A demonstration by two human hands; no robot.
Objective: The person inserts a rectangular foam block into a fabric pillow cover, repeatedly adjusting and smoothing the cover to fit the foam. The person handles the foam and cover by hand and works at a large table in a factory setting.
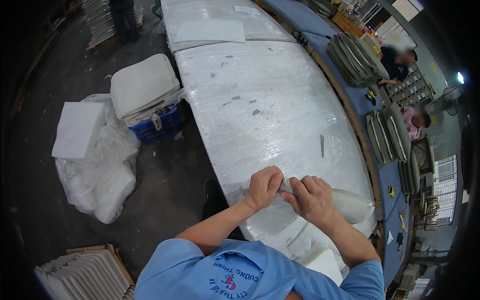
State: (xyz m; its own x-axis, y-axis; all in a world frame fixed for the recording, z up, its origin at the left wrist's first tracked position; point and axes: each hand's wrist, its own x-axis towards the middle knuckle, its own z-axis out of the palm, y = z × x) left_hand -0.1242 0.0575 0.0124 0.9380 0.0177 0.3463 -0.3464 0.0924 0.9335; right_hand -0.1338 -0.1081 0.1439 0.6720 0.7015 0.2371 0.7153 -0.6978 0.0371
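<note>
The bench (285,125) is covered with shiny clear plastic. On it there are several small grey scraps (256,112), one longer grey strip (322,145) and, farther away, a flat white sheet (210,31). A pale cushion (352,206) rests near the right edge. On the dark floor (165,185) lies a clear plastic bag (124,142).

the fingers (299,187) hide part of the pale cushion (352,205); the top edge cuts off a standing person (123,19), the bottom edge a pale stack (86,274); two co-workers' heads (411,56) are blurred
</note>
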